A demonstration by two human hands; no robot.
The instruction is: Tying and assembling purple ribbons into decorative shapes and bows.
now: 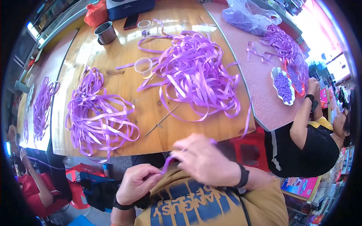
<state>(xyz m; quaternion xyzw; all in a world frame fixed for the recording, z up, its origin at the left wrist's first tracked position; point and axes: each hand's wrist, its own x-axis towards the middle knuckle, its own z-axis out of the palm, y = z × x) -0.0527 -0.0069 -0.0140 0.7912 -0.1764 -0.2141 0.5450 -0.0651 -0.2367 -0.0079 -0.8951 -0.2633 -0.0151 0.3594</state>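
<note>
Close to my body, my left hand [137,183] pinches a length of purple ribbon [166,164] between thumb and fingers. The ribbon rises to my right hand [205,160], whose curled fingers close on it, somewhat blurred by motion. A bit of purple shows beyond that hand's far side. On the wooden table [124,56] ahead lie a large tangled heap of purple ribbon [196,75] and a smaller looped bundle [100,116] at the left. A thin metal needle-like tool [162,120] rests near the front edge.
A clear plastic cup [143,66], a metal mug [105,33], a phone [131,21] and an orange bag [95,13] stand farther back. On the right, a co-worker [309,139] reaches toward a white dish of purple beads [283,86]. Another person [36,192] sits at left.
</note>
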